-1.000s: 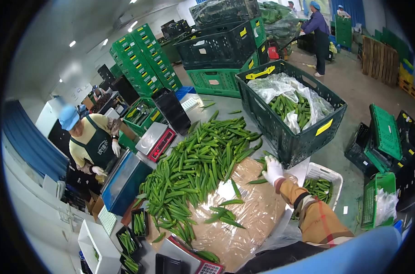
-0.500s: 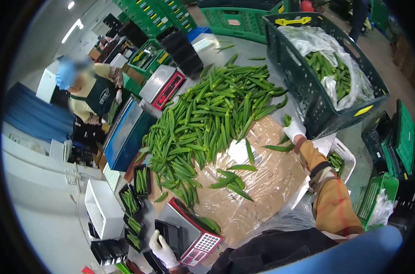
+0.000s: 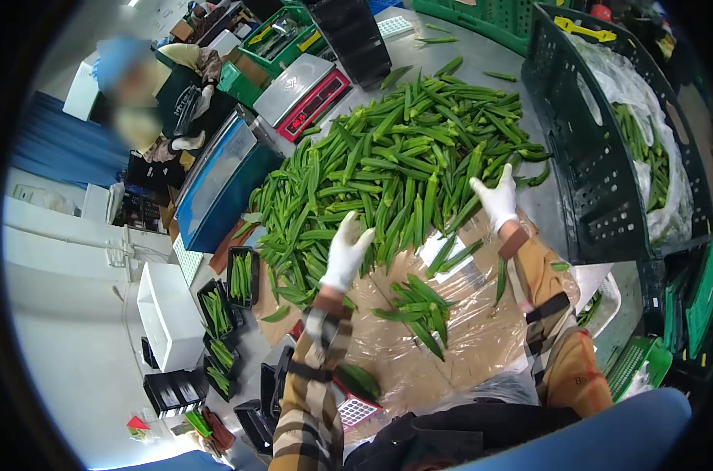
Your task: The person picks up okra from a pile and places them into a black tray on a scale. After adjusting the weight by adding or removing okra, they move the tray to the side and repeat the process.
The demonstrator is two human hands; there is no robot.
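A big heap of green okra (image 3: pixel 388 165) lies across the far half of the table. At its near edge is my left hand (image 3: pixel 347 255), white-gloved, thumb and fingers apart, nothing visible in it. My right hand (image 3: pixel 497 202), also gloved, is spread open at the heap's right side, with pods close to its fingers. Between and below the hands, a small bunch of okra (image 3: pixel 421 310) rests on plastic-wrapped cardboard (image 3: pixel 395 369). The near scale (image 3: pixel 358 412) is mostly hidden behind my left sleeve, with a dark green pod beside its keypad.
Black trays of okra (image 3: pixel 242 276) line the left side. Another scale (image 3: pixel 297 90) with a lit red display stands at the back, beside stacked black trays (image 3: pixel 348 43). A dark green crate (image 3: pixel 588 149) holding bagged okra is at right. A co-worker (image 3: pixel 176 94) stands back left.
My left hand has moved from the black tray on the near scale up to the heap. My right hand has come from the right-hand table edge to the heap. The view has shifted.
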